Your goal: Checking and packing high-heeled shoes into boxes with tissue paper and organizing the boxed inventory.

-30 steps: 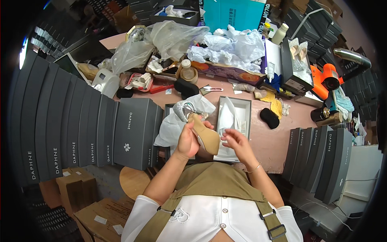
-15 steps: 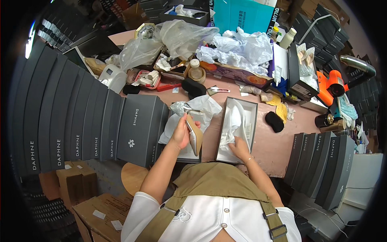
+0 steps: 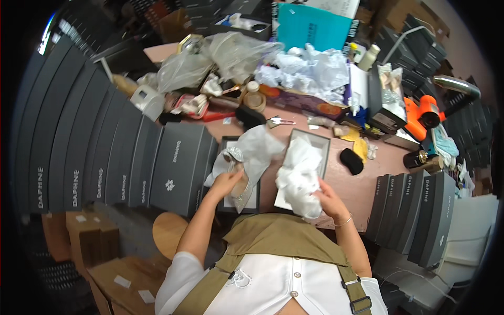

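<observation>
My left hand (image 3: 226,184) grips a silver glittery high-heeled shoe (image 3: 241,195), low over white tissue paper (image 3: 261,149) in an open dark shoebox (image 3: 227,142). The shoe's pointed toe faces me. Closed on a crumpled bundle of white tissue paper (image 3: 298,176), my right hand (image 3: 331,201) is at the near right side of a second open shoebox (image 3: 324,148). The bundle covers much of that box and overhangs its near edge; whether anything is wrapped inside cannot be seen.
Dark shoeboxes (image 3: 176,168) stand in a row at left, more (image 3: 412,205) at right. Behind lie clear plastic bags (image 3: 239,52), a long box of pale crumpled paper (image 3: 315,68), small scissors (image 3: 281,121) and a black pad (image 3: 351,160). An orange heat gun (image 3: 421,116) is at far right.
My left hand has lowered the shoe onto the tissue at the left box. My right hand has pulled the paper bundle up and toward me, partly out of the right box.
</observation>
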`<state>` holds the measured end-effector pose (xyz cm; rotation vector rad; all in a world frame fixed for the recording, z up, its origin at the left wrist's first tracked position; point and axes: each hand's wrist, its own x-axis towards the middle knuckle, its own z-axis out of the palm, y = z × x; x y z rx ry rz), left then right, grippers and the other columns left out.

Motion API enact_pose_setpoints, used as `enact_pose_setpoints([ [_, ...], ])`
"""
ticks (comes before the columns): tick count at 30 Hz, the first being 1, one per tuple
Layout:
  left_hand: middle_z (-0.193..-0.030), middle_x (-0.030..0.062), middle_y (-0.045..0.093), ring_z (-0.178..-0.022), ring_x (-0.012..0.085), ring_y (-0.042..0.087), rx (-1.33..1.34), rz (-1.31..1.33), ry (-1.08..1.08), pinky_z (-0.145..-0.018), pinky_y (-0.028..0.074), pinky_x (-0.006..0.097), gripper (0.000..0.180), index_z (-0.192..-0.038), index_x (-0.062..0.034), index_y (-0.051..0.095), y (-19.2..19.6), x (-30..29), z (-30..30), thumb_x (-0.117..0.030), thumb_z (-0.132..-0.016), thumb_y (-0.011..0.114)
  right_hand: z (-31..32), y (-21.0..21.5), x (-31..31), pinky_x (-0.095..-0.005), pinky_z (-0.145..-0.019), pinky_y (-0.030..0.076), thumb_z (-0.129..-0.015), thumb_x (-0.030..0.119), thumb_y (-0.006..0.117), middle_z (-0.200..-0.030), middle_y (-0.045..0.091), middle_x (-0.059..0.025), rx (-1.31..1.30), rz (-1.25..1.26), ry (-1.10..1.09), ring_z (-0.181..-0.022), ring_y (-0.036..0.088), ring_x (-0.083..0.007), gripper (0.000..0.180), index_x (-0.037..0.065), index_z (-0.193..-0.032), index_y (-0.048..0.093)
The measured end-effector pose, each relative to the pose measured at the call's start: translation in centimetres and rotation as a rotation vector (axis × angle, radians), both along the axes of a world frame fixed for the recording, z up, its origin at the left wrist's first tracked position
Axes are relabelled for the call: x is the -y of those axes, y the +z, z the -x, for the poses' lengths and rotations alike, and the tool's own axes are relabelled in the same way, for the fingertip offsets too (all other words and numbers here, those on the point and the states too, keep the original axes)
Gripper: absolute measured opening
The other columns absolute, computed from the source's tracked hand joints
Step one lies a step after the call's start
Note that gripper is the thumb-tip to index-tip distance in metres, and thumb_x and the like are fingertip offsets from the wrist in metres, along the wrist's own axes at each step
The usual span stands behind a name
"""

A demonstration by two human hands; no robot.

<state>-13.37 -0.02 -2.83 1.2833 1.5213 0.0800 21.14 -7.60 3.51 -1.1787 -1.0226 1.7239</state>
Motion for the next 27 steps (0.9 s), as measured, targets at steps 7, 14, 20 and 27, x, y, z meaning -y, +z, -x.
enact_pose_setpoints([
  [7, -0.127, 0.011, 0.052, -0.118, 0.0279, 0.048, 1.243, 0.275, 0.776, -0.098, 0.04, 0.047, 0.064, -0.127, -0.0058, 0.045, 7.4, 2.7, -10.5, -0.047, -0.082, 0.062, 2.3, 8.4, -1.9, -0.0423, -0.092, 0.04, -0.077, 0.013, 0.058, -0.091, 0.055, -0.0091, 1.258, -0.948, 0.749, -0.094, 0.056, -0.0242, 0.039, 0.01, -0.116, 0.057],
  [14, -0.118, 0.0124, 0.059, -0.111, 0.0314, 0.055, 1.441, 0.232, 1.149, -0.099, 0.041, 0.046, 0.046, -0.114, -0.004, 0.056, 6.8, 0.2, -11.6, -0.032, -0.08, 0.044, 7.3, 3.1, 1.0, -0.07, -0.103, 0.01, -0.073, 0.009, 0.059, -0.144, 0.034, -0.0116, 1.303, -1.042, -0.045, -0.138, 0.017, -0.0404, 0.05, 0.021, -0.121, 0.058],
  [20, -0.116, 0.0118, 0.06, -0.109, 0.0314, 0.056, 1.424, 0.089, 1.065, -0.097, 0.042, 0.044, 0.05, -0.115, -0.0043, 0.057, 5.7, -0.4, -10.3, -0.038, -0.079, 0.046, 5.2, 5.7, 2.1, -0.0358, -0.083, 0.049, -0.079, -0.002, 0.054, -0.112, 0.058, -0.0184, 0.585, -0.632, 0.173, -0.099, 0.061, -0.026, 0.032, 0.004, -0.109, 0.061],
  [27, -0.119, 0.0114, 0.058, -0.112, 0.0278, 0.055, 1.42, 0.171, 0.75, -0.097, 0.043, 0.043, 0.052, -0.123, -0.0045, 0.05, 7.5, 0.6, -9.5, -0.038, -0.083, 0.051, -0.5, 5.7, -2.3, -0.0289, -0.088, 0.046, -0.086, 0.023, 0.067, -0.112, 0.06, -0.0075, 0.214, -0.34, 0.147, -0.102, 0.055, -0.0132, 0.044, -0.003, -0.118, 0.053],
])
